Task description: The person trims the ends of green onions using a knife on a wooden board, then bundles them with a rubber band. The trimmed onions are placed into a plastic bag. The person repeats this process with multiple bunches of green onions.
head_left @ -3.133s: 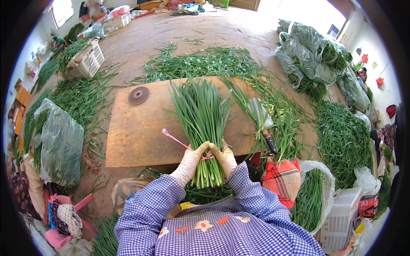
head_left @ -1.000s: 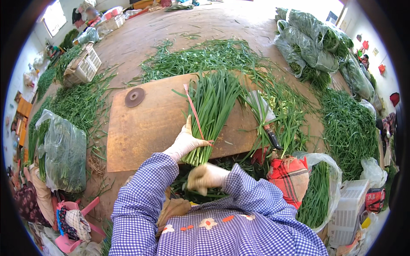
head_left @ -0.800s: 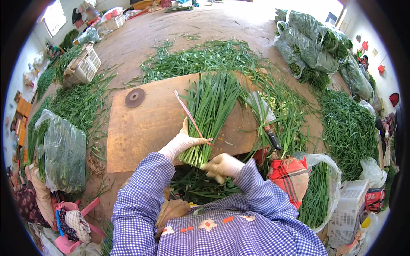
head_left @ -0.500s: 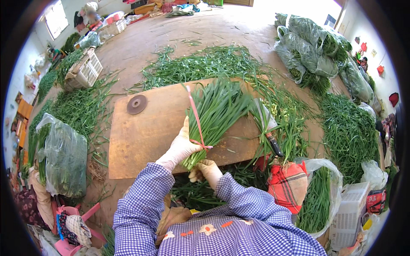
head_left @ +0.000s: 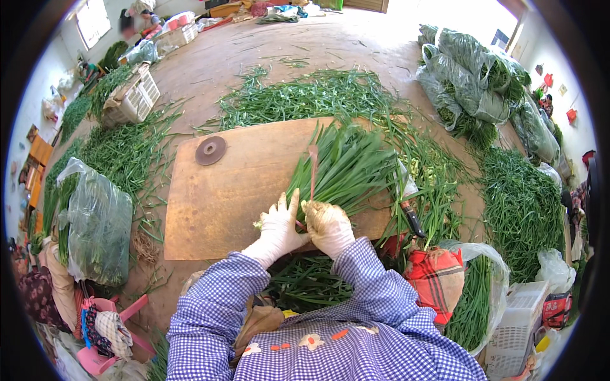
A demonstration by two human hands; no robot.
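Chive bundle on board; disc at board's left; knife right.

Item count, work area

One wooden board, one round disc, one knife, two white crates, two gloved hands; filled bags perhaps five.

Both gloved hands close on the stem end of the chive bundle, which lies on the board. Left hand presses it flat; right hand grips beside it. A pink band rises between them. A knife lies right of the bundle
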